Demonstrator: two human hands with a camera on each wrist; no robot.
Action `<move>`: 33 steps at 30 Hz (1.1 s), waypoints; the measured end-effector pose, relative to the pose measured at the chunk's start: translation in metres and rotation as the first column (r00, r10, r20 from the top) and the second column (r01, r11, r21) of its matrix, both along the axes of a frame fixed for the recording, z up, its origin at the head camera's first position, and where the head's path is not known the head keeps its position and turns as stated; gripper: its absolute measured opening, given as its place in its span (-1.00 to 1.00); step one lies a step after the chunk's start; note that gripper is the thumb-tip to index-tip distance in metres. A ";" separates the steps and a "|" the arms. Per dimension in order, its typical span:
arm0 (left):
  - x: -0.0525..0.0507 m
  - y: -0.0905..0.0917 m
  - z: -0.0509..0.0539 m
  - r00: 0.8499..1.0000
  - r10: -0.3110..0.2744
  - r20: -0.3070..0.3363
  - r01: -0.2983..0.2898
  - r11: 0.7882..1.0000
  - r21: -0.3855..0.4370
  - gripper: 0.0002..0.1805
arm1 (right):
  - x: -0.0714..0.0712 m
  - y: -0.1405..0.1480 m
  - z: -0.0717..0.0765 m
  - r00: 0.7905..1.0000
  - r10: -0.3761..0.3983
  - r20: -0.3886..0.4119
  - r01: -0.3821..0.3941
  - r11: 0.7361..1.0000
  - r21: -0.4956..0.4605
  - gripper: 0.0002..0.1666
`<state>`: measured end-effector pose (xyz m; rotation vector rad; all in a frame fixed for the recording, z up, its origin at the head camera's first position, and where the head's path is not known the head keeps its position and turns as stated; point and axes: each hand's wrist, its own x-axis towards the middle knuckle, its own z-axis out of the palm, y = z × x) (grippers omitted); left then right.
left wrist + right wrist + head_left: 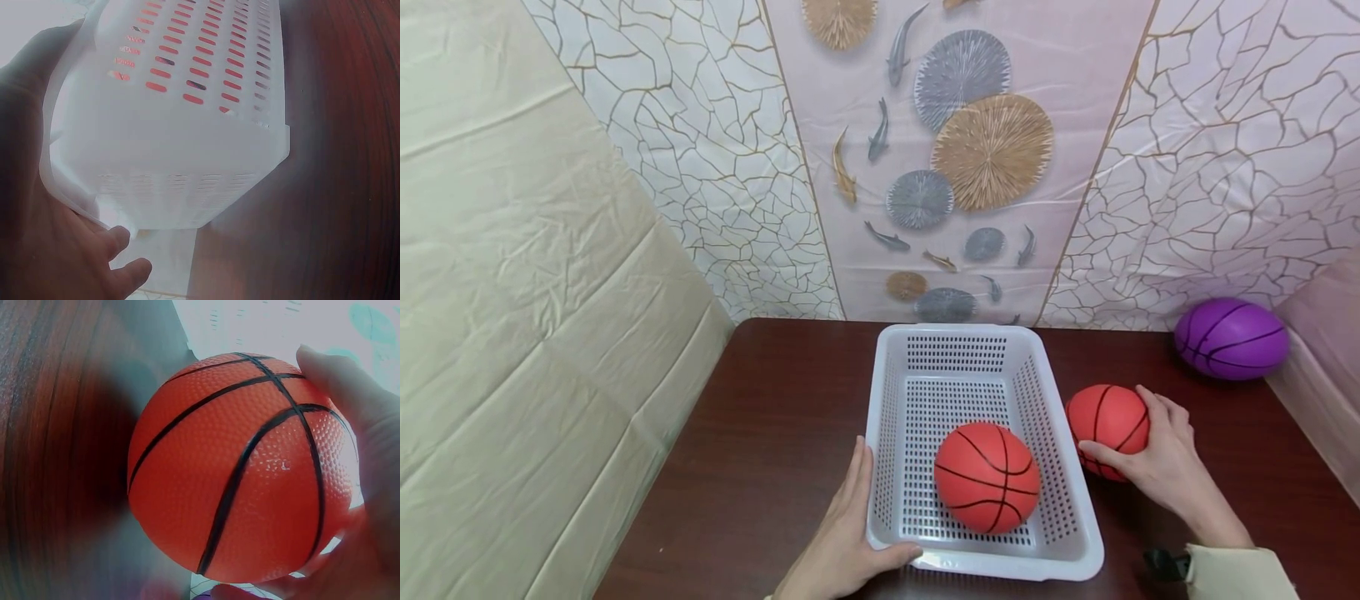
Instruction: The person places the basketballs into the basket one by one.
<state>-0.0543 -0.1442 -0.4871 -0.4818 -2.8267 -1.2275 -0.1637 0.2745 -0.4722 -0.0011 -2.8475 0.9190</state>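
A white perforated basket (988, 567) stands on the dark table with a red ball (987, 477) inside, toward its front right. My left hand (842, 533) lies at the basket's front left corner, thumb over the front rim and fingers along the left side; the left wrist view shows the hand (69, 250) at the rim of the basket (169, 137). Just right of the basket, my right hand (1165, 467) grips a second red ball (1105, 421), thumb on the near side, fingers around the far right. In the right wrist view the hand (369, 462) curves around this ball (231, 469).
A purple ball (1231, 339) sits at the back right of the table (760, 450), near the wall covering. Patterned cloth (947, 250) hangs behind the table, and pale cloth (550, 333) hangs on the left. A small black object (1167, 565) is beside my right sleeve.
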 end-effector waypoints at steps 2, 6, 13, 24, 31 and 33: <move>0.000 0.000 0.000 1.000 -0.001 0.001 0.001 1.000 0.005 0.40 | 0.000 0.000 0.000 1.000 0.000 0.009 0.000 1.000 0.001 0.47; 0.000 0.000 0.001 1.000 -0.004 -0.003 0.004 1.000 0.009 0.39 | 0.000 0.000 0.000 1.000 -0.011 0.027 0.011 1.000 0.003 0.46; 0.001 0.001 0.002 1.000 -0.007 -0.004 0.007 1.000 -0.005 0.39 | 0.001 0.001 -0.001 0.998 -0.051 0.039 0.051 0.999 -0.007 0.41; 0.000 0.001 0.002 1.000 0.000 0.005 0.000 1.000 -0.008 0.40 | 0.003 0.001 0.009 0.993 -0.114 -0.019 0.114 0.993 -0.029 0.41; 0.001 0.000 0.002 1.000 -0.001 0.011 0.001 1.000 -0.007 0.40 | 0.006 0.001 0.022 0.982 -0.146 -0.116 0.138 0.988 -0.073 0.39; 0.000 0.000 0.002 1.000 0.001 0.014 -0.001 1.000 -0.006 0.39 | 0.007 0.000 0.025 0.978 -0.150 -0.145 0.139 0.987 -0.084 0.38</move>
